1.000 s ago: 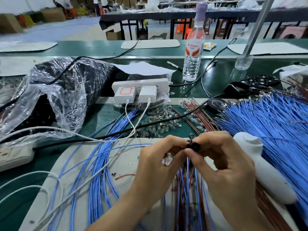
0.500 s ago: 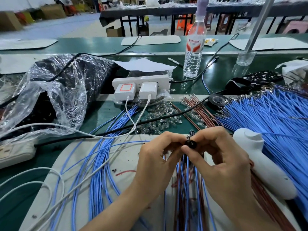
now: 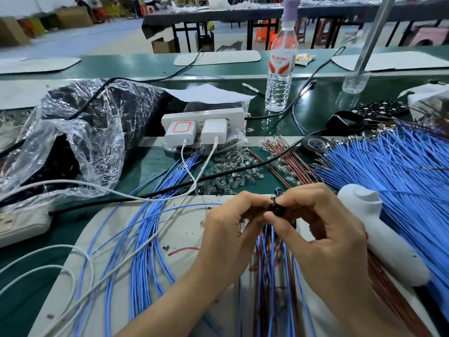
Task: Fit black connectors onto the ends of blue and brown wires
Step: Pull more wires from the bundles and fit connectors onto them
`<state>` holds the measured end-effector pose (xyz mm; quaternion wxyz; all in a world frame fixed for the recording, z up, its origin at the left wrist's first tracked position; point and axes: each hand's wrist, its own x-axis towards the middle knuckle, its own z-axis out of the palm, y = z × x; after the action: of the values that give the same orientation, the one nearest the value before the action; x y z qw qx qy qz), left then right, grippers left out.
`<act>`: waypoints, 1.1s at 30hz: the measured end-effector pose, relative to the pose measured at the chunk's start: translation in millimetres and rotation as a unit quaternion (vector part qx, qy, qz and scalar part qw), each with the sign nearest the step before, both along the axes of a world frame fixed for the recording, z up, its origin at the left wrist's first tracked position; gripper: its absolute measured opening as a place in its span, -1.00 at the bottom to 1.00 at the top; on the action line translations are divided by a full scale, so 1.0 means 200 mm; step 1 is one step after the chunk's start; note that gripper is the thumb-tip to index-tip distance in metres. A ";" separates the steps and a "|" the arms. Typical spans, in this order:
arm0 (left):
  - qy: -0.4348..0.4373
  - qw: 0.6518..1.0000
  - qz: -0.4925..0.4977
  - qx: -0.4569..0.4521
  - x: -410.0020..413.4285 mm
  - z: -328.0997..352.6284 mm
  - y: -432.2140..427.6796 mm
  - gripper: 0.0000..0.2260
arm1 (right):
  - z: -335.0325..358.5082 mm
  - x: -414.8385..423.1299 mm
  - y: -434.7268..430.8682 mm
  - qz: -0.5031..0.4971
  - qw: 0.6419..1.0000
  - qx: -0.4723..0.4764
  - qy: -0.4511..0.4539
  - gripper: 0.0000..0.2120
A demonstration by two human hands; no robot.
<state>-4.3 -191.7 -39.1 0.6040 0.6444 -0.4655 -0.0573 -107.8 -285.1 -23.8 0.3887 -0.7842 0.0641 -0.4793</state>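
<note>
I see left hand (image 3: 233, 229) curled, grip pinching connector (image 3: 275, 210) | right hand (image 3: 328, 234) opposite, curled inward, grip pinching same connector | wires (image 3: 271, 254) trail beneath

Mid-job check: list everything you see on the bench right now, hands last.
black connector: one, black, pinched at centre front.
blue wires: many, blue, big pile right, looser bunch left.
brown wires: many, brown, beyond the connector.
clear small parts: heap, transparent, centre.
power strip: two, white, centre back and left edge.
plastic bag: one, clear, left.
water bottle: one, clear, far centre.
tape roll: one, black, right of centre.
white tool: one, white, front right.
left hand: one, at the connector, fingers curled.
right hand: one, thumb and forefinger on the connector.
</note>
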 end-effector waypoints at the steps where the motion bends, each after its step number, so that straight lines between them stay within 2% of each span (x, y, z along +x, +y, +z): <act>1: -0.002 1.000 -0.003 0.000 0.00 0.00 0.00 -0.88 | 0.00 0.00 0.00 0.001 1.000 -0.007 -0.001 -0.87; 7: -0.029 1.000 -0.005 -0.005 0.00 -0.01 -0.01 -0.88 | 0.00 -0.02 -0.01 -0.011 1.000 -0.013 -0.006 -0.87; 11: -0.026 0.999 -0.027 -0.020 0.00 -0.02 0.00 -0.87 | -0.01 0.00 0.00 -0.022 0.999 0.020 0.012 -0.84; 17: -0.033 0.999 -0.027 -0.032 0.01 -0.01 0.00 -0.86 | -0.01 0.01 -0.01 -0.021 0.998 0.015 0.051 -0.86; 22: -0.038 0.998 -0.037 -0.022 0.00 -0.01 0.00 -0.87 | -0.01 0.00 0.01 -0.018 1.000 -0.010 0.020 -0.83; 26: -0.049 0.998 -0.024 -0.008 -0.01 -0.01 -0.02 -0.92 | -0.01 -0.01 0.00 -0.025 1.000 -0.002 0.004 -0.88; 31: -0.022 0.999 -0.032 -0.009 -0.02 -0.03 -0.01 -0.91 | 0.00 -0.01 0.02 -0.013 0.996 0.092 -0.002 -0.82; 33: -0.012 0.999 -0.048 -0.019 -0.03 -0.02 0.00 -0.79 | 0.02 0.00 0.03 -0.007 0.997 0.080 0.007 -0.85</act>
<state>-10.9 -191.5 -43.1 0.6072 0.6100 -0.5043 -0.0693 -107.8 -279.0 -19.6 0.4465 -0.7536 0.1102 -0.4697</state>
